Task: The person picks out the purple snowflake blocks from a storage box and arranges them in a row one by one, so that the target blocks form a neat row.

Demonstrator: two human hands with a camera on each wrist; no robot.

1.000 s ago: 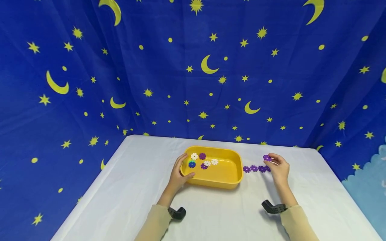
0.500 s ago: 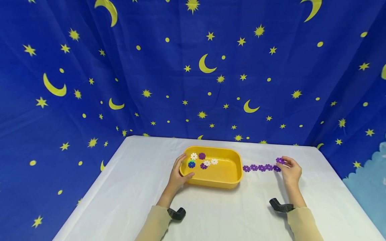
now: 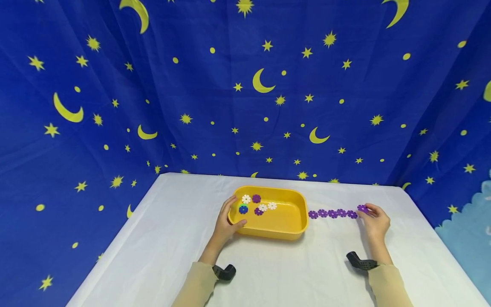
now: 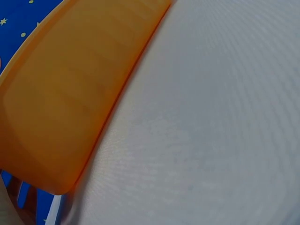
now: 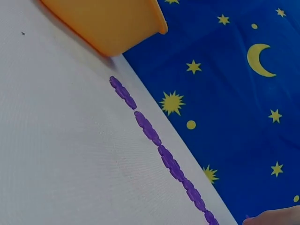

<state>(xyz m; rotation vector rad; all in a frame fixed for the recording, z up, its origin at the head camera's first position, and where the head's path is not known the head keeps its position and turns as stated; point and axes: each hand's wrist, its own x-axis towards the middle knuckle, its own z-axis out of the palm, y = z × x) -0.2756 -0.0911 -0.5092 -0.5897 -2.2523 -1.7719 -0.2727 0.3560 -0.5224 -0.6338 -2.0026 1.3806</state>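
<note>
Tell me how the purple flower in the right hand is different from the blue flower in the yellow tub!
They are different colours: the purple flower is purple and the blue flower is blue. The right hand pinches the purple flower outside the yellow tub, while the blue flower lies inside it, with no fingers on it. Both have notched, flower-like edges.
</note>
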